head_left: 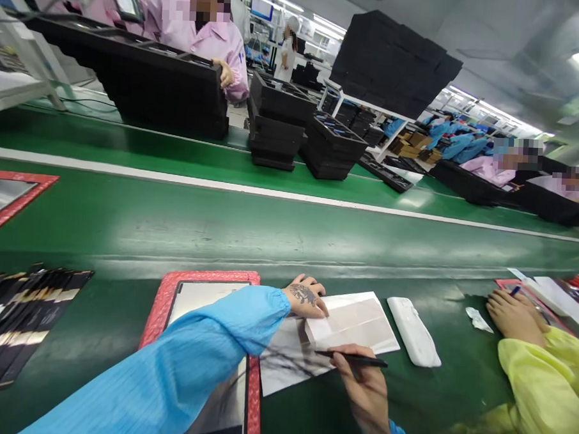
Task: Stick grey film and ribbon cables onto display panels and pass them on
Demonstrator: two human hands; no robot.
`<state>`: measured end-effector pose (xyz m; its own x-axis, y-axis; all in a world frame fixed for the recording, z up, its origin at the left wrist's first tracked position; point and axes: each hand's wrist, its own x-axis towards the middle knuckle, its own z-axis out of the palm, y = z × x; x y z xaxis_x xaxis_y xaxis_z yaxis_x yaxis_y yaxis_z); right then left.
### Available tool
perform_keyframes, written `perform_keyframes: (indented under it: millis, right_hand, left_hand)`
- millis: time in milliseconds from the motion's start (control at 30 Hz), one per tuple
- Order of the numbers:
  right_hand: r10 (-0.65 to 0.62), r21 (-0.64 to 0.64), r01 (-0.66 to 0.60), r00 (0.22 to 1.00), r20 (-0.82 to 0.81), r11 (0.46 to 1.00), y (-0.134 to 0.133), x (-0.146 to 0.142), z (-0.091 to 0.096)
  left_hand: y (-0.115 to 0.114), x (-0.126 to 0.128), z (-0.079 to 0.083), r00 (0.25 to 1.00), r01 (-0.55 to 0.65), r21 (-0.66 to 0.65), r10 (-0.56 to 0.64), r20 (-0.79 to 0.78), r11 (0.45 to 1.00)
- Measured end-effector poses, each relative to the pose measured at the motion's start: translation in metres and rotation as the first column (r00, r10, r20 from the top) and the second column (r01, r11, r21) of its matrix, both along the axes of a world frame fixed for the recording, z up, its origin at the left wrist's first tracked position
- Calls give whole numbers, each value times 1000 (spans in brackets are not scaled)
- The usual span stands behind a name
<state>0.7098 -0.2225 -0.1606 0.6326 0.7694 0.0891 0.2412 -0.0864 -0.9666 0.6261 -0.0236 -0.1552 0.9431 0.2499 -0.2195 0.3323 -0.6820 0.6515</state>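
My left hand point(306, 297), tattooed on its back and in a blue sleeve, rests with curled fingers on the left edge of a white envelope-like sheet point(356, 322). That sheet lies on the green bench point(122, 312) over a larger white paper point(283, 364). My right hand point(366, 390) pinches a thin black pen point(353, 358) lying across the sheet's near edge. A red-framed tray with a pale panel point(204, 293) lies under my left forearm.
A white pouch point(415, 331) lies right of the sheet. A co-worker's hand in a yellow sleeve point(515, 316) rests at right. Dark strips point(21, 320) fan out at left. Black tray stacks point(279, 120) stand beyond the conveyor, where a person in pink holds a tray point(132, 76).
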Motion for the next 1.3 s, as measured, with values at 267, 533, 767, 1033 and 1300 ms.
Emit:
perform_keyframes:
  millis: [267, 533, 767, 1033, 1300]
  right_hand:
    - [-74, 124, 101, 976, -205, 987, -8, -19, 36]
    - [-30, 180, 95, 943, -332, 979, 8, -56, 43]
    - [112, 183, -48, 928, -357, 982, 18, -109, 49]
    - [58, 142, -5, 925, -375, 990, 11, -124, 45]
    - [-9, -92, -24, 941, -339, 995, -43, -128, -21]
  left_hand:
    - [-6, -30, 31, 959, -144, -41, 150, 240, 989]
    - [-70, -193, 42, 727, -563, -596, 686, -29, 572]
    - [-126, -237, 32, 529, -394, -914, 788, -315, -101]
    - [-125, -257, 41, 456, -462, -886, 868, -197, 41]
    - [-139, -276, 27, 640, -638, -698, 728, -247, 325]
